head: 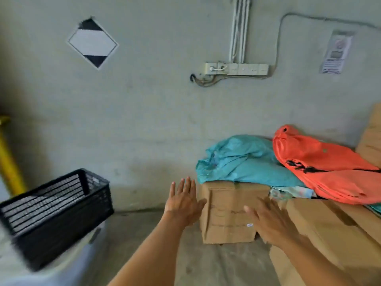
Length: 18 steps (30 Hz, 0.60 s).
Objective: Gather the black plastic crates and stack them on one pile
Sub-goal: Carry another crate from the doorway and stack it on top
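Note:
A black plastic crate point(55, 213) with slatted walls sits at the lower left on a pale surface point(61, 269), tilted in the view and blurred; it looks like a pile of nested crates, though the blur hides how many. My left hand point(183, 201) is raised in the middle of the view, to the right of the crate and apart from it, fingers spread, holding nothing. My right hand point(266, 219) hangs in front of a cardboard box point(226, 215), fingers apart and empty.
Cardboard boxes point(334, 234) are stacked at the right, with a teal bag point(243, 162) and an orange bag point(321, 166) lying on top. A grey wall point(144, 110) closes the back. A yellow post point(8, 159) stands at the far left. Concrete floor point(195, 263) lies between the crate and the boxes.

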Available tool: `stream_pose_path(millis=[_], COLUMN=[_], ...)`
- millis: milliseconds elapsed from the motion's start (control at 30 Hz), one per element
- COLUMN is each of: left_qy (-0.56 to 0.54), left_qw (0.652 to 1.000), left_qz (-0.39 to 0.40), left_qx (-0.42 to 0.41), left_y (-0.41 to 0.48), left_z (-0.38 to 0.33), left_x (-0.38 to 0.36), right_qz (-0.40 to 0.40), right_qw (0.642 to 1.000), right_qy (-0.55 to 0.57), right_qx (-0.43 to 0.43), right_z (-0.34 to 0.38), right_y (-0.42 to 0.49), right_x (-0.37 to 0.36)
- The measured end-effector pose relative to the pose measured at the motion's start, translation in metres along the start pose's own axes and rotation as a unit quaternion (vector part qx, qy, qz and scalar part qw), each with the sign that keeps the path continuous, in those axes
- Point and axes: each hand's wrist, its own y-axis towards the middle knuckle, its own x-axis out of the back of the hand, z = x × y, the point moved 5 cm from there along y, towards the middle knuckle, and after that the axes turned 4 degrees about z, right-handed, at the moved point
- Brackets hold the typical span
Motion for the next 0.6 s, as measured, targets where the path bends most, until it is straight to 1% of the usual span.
stream_pose_path(millis=[67, 233, 333, 433, 500, 600], left_qy=[0.001, -0.004, -0.022, -0.023, -0.025, -0.028], left_qw=[0.999, 0.985, 0.969, 0.951, 0.939, 0.920], left_qz=[0.019, 0.004, -0.016, -0.044, -0.050, -0.052], left_qx=[0.048, 0.171, 0.246, 0.304, 0.339, 0.387], left_y=[-0.026, -0.071, -0.088, -0.098, -0.098, -0.089], left_z=[0.056, 0.194, 0.279, 0.360, 0.417, 0.504], left_x=[-0.008, -0.014, -0.017, -0.019, -0.025, -0.028], right_qz=[0.034, 0.082, 0.087, 0.087, 0.101, 0.098], right_qw=[0.998, 0.987, 0.976, 0.964, 0.951, 0.933], right_qy=[-0.014, -0.025, -0.034, -0.049, -0.054, -0.066], right_qx=[0.049, 0.135, 0.196, 0.248, 0.288, 0.339], right_z=[0.053, 0.180, 0.266, 0.358, 0.421, 0.516], right_y=[0.003, 0.026, 0.049, 0.085, 0.111, 0.151], right_x=[-0.025, -0.052, -0.064, -0.080, -0.094, -0.105])
